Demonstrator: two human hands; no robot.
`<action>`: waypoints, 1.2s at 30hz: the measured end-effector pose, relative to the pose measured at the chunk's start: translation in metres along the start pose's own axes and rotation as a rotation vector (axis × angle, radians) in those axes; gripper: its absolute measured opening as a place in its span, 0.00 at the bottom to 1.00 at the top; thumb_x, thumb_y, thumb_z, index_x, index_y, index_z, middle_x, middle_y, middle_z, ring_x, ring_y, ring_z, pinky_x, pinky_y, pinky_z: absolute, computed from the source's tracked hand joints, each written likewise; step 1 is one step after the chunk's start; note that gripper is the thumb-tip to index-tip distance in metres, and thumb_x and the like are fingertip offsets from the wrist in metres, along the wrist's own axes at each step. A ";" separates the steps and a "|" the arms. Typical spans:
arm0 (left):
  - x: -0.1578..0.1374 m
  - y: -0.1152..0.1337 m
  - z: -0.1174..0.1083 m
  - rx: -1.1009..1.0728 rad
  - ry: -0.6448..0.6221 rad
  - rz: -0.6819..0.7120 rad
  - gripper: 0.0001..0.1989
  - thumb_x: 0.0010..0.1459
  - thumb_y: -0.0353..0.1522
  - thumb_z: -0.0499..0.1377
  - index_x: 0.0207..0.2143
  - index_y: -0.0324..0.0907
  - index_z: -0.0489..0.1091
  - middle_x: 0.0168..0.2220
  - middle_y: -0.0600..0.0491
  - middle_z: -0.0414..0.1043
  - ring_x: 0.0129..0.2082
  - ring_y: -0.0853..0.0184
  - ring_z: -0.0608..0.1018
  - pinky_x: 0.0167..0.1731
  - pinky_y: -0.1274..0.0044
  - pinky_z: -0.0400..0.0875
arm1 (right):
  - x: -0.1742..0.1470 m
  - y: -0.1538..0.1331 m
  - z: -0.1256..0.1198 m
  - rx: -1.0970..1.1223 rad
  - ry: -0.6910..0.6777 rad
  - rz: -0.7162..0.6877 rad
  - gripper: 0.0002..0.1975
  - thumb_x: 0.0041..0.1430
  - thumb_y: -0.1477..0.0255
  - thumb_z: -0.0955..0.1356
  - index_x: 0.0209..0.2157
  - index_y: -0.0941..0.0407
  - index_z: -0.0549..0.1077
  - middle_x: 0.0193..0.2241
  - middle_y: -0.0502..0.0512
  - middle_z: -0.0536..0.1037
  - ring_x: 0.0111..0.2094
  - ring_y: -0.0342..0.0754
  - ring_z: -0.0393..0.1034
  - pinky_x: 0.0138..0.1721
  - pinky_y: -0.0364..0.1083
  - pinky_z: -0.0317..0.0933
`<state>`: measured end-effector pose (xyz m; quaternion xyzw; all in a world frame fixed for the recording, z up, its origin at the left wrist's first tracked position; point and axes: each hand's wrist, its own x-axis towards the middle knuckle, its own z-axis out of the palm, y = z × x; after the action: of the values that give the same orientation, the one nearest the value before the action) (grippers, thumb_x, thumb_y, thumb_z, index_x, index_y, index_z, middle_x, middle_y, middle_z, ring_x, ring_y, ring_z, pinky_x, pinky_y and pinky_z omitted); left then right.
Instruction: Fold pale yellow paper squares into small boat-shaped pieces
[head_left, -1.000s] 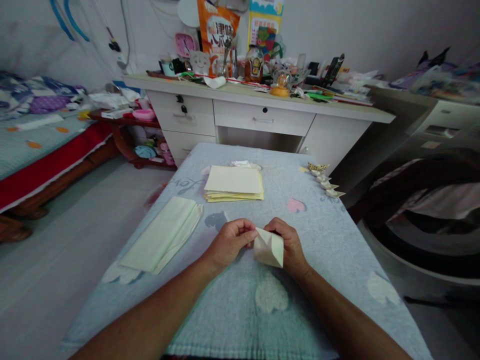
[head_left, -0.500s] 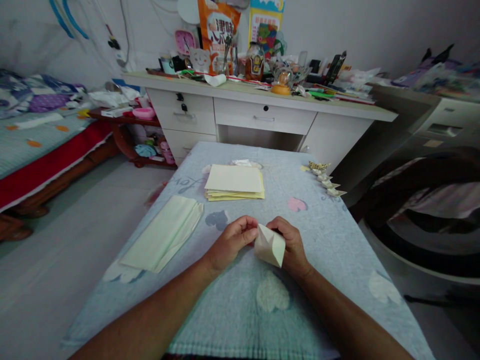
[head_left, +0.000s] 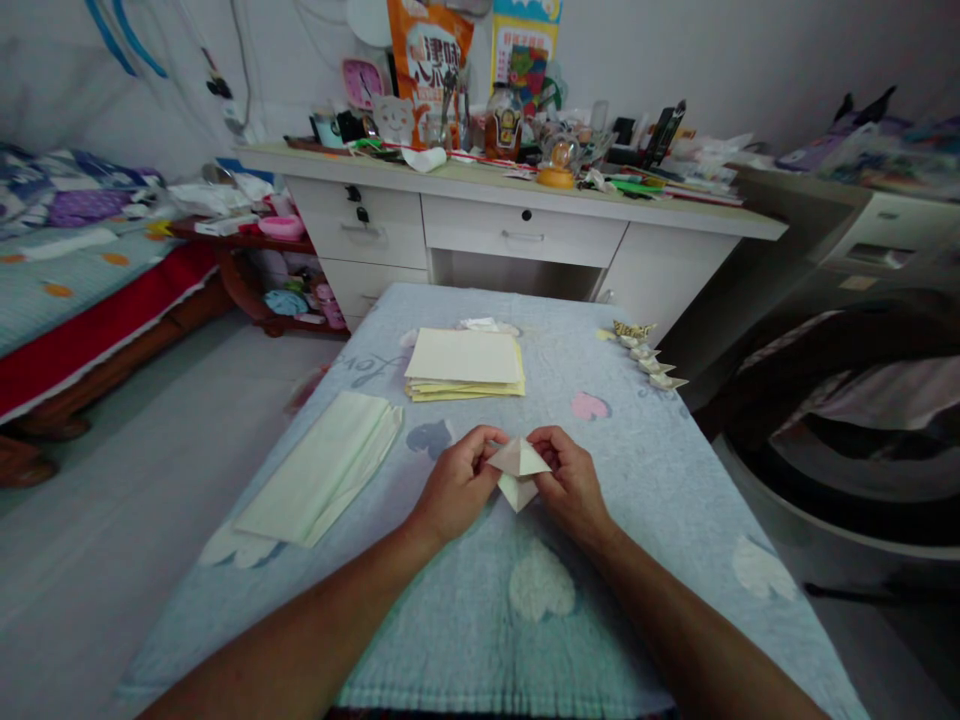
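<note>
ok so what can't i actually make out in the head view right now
Folded paper: its far side, head view, hidden by its own near folds and the fingers of the left hand and right hand.
Paper stack: faces of the lower sheets, head view, covered by the top sheet.
Small folded papers: exact creases, head view, too small.
Front-loading washing machine: right part, head view, cut off by the picture's edge.

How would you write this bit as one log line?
left hand: grips folded paper; right hand: grips same paper; paper stack: on cloth, beyond hands
</note>
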<state>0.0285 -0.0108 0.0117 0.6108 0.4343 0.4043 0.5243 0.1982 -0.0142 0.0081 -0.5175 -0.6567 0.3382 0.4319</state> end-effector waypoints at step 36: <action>0.009 0.001 -0.001 -0.352 -0.039 -0.160 0.10 0.49 0.30 0.62 0.36 0.37 0.71 0.28 0.53 0.74 0.28 0.71 0.74 0.33 0.77 0.68 | 0.006 -0.007 -0.005 0.541 -0.055 0.279 0.15 0.54 0.62 0.68 0.39 0.58 0.73 0.25 0.50 0.75 0.22 0.42 0.66 0.23 0.40 0.58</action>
<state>0.0307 -0.0019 0.0129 0.4810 0.3939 0.4190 0.6618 0.1992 -0.0103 0.0174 -0.4598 -0.4767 0.5707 0.4855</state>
